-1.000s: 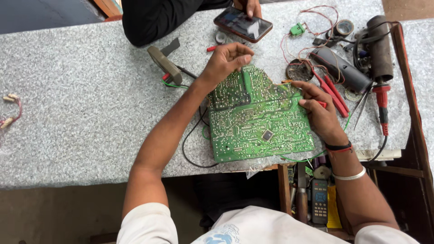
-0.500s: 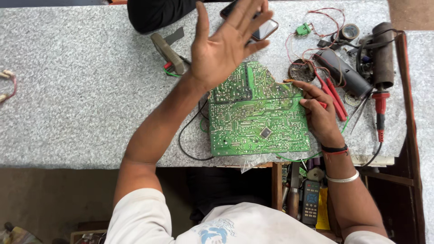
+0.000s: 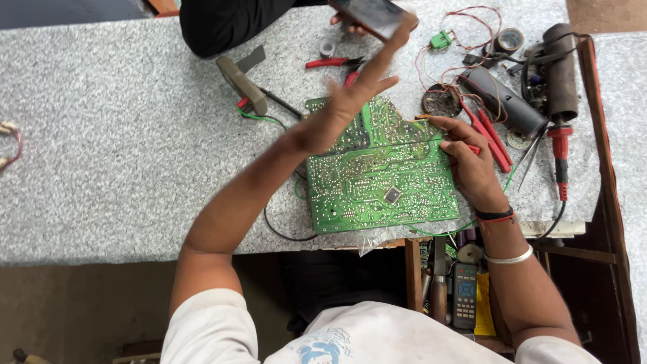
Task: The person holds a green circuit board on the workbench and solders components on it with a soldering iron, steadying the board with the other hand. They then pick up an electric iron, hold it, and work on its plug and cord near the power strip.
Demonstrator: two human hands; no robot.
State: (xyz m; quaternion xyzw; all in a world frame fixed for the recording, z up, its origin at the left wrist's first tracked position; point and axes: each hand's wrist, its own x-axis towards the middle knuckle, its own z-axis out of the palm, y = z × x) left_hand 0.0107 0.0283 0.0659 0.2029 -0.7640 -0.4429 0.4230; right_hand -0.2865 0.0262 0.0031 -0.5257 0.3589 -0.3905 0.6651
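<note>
Speckled grey table (image 3: pixel 121 148) carries a green circuit board (image 3: pixel 381 172) solder-side up at its near edge. Right hand (image 3: pixel 468 158) grips the board's edge, steadying it; left hand (image 3: pixel 344 108) hovers above, fingers spread, empty.

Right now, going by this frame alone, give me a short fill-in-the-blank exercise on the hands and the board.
1. The circuit board lying on the speckled table is ____ in colour.
2. The right hand rests on the board's ____ edge.
3. The left hand is raised above the board with its fingers ____.
4. The pliers beyond the board have ____ handles.

Missing words: green; right; spread; red
</note>
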